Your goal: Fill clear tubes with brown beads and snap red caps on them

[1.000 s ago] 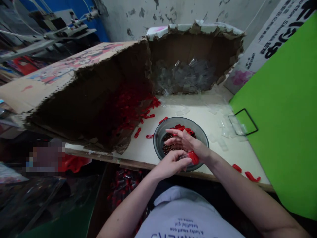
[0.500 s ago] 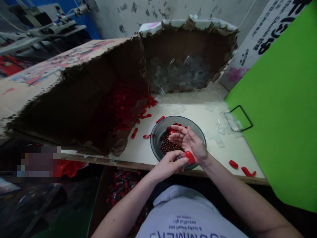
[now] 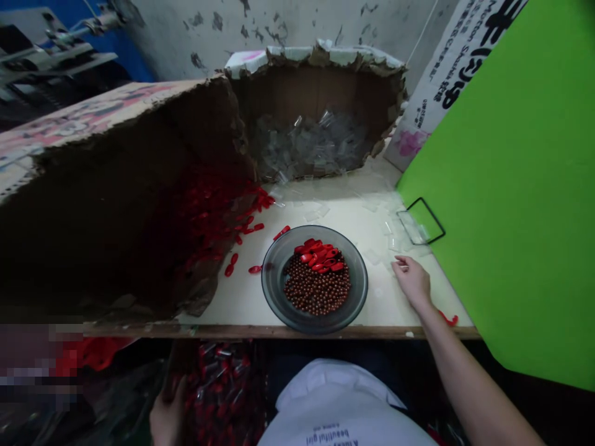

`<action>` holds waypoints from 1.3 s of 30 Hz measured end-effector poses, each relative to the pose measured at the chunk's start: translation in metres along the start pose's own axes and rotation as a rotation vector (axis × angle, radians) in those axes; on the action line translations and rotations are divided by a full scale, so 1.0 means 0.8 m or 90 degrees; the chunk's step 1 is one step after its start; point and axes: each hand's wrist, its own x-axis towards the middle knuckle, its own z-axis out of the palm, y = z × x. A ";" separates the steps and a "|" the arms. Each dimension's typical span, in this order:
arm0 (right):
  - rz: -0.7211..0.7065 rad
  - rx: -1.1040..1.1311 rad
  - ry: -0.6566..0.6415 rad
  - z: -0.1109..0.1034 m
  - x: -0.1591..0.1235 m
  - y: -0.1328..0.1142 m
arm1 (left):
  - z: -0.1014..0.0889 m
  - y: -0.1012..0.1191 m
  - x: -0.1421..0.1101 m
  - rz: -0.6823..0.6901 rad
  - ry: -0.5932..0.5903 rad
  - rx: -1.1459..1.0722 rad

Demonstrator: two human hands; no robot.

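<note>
On the white shirt (image 3: 334, 387) I can read "beautiful girl", upside down. The white carton (image 3: 425, 93) has big black letters I can't read well, and small "Sha" letters.

The place looked like a small workshop. A metal-armed machine (image 3: 74, 37) stood at the far left, near a grey wall with flaking paint (image 3: 209, 31). On a white worktop with a bare wooden edge (image 3: 242, 297), torn-open brown cardboard boxes (image 3: 325, 80) held loose red plastic pieces (image 3: 204, 204) and clear plastic pieces (image 3: 311, 142) in bulk, beside a grey bowl of brown beads (image 3: 316, 291).
</note>
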 end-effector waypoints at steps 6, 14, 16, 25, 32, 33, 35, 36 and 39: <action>-0.126 -0.008 -0.210 0.042 -0.028 -0.031 | 0.019 0.099 -0.056 0.092 -0.081 -0.135; -0.096 0.066 -0.252 0.038 -0.042 -0.021 | 0.082 0.279 -0.149 0.160 -0.431 -0.479; -0.077 0.114 -0.215 0.024 -0.044 -0.020 | 0.089 0.292 -0.151 0.161 -0.440 -0.497; -0.129 0.327 -0.214 -0.038 -0.060 -0.083 | 0.060 0.336 -0.165 0.272 -0.486 -0.480; -0.650 -0.255 -0.389 0.005 -0.032 -0.133 | 0.058 0.358 -0.174 0.327 -0.500 -0.457; -0.683 -0.323 -0.397 0.016 -0.027 -0.136 | 0.058 0.359 -0.174 0.333 -0.501 -0.452; -0.723 -0.399 -0.417 0.035 -0.016 -0.142 | 0.058 0.362 -0.175 0.347 -0.499 -0.445; -0.736 -0.405 -0.432 0.042 -0.012 -0.145 | 0.057 0.363 -0.176 0.355 -0.498 -0.441; -0.756 -0.376 -0.482 0.055 -0.004 -0.149 | 0.056 0.369 -0.178 0.368 -0.494 -0.433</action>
